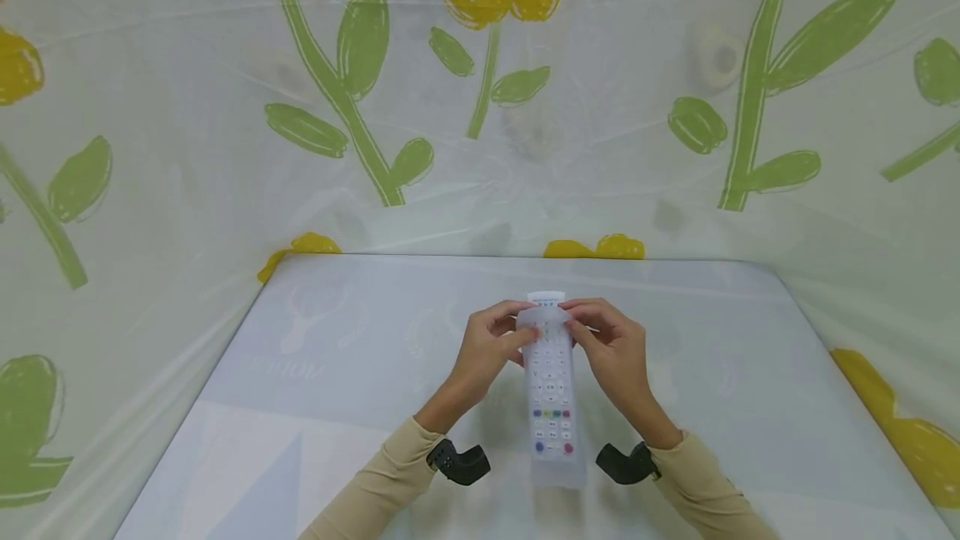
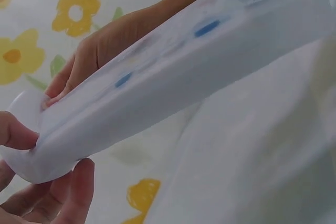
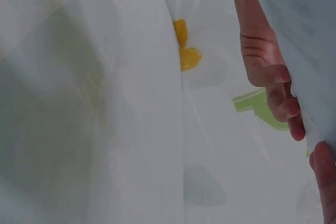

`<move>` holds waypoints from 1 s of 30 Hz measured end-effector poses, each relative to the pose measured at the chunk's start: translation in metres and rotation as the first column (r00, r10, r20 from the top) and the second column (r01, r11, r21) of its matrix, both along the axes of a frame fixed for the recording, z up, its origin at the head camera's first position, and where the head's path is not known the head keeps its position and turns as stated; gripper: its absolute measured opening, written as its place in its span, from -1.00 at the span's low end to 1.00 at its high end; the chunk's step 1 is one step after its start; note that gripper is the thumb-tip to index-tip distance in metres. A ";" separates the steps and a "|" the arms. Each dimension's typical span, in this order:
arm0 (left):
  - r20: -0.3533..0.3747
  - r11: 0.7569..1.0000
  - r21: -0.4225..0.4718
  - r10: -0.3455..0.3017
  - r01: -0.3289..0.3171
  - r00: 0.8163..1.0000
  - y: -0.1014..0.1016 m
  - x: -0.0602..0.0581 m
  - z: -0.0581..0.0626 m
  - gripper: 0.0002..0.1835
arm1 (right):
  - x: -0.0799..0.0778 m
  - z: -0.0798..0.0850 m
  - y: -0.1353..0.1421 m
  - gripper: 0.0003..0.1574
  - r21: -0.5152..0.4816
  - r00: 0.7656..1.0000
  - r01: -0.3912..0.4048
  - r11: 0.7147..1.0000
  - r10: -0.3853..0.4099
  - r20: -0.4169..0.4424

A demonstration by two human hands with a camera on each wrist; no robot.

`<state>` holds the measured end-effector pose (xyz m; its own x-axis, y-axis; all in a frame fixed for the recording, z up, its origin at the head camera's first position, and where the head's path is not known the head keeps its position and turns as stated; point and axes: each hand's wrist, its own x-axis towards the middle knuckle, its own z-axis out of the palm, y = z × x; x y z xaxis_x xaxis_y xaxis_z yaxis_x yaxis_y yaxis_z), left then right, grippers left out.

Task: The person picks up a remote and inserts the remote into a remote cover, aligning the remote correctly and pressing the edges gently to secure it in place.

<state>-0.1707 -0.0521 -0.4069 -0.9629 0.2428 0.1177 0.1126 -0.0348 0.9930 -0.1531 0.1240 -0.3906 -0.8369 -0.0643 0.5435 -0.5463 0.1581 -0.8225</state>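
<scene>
A white remote control (image 1: pixel 546 298) with rows of buttons sits in a translucent milky sleeve (image 1: pixel 558 475), its far end showing beyond the sleeve's edge. My left hand (image 1: pixel 480 352) pinches that edge from the left, thumb on the button side. From the right, my right hand (image 1: pixel 618 352) pinches the same end. In the left wrist view the sleeve (image 2: pixel 210 72) slants across, and its end flares between the fingers. The right wrist view shows the covered remote (image 3: pixel 310 35) only in part, at the right border.
Beneath the hands lies a pale table (image 1: pixel 337 340) with faint printed patterns. A white sheet with yellow flowers and green leaves (image 1: pixel 360 107) hangs behind and around it. Each wrist carries a black camera mount (image 1: pixel 461 463).
</scene>
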 end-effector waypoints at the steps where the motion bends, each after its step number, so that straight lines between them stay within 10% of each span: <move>1: 0.001 1.000 0.002 0.002 -0.002 1.000 0.000 -0.001 -0.002 -0.70 | 0.000 0.000 0.000 -0.88 -0.002 1.000 -0.002 1.000 0.002 0.009; 8: 0.006 0.998 0.063 -0.013 0.012 1.000 -0.003 -0.006 -0.006 -0.68 | -0.012 -0.022 0.009 -0.56 -0.137 0.982 -0.154 0.979 0.166 0.088; 17: -0.022 0.990 0.141 0.002 0.001 1.000 -0.008 -0.010 -0.007 -0.69 | -0.012 -0.033 0.008 -0.51 -0.293 0.785 -0.321 0.900 0.426 0.450; 30: -0.001 0.991 0.079 0.111 -0.111 0.994 -0.005 -0.007 -0.005 -0.65 | -0.013 -0.038 0.002 -0.61 -0.347 0.715 -0.317 0.883 0.463 0.524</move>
<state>-0.1779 -0.0570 -0.4120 -0.9827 0.1241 0.1372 0.1252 -0.1002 0.9871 -0.1659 0.1264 -0.4284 -0.9167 -0.3996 0.0060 0.0723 -0.1806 -0.9809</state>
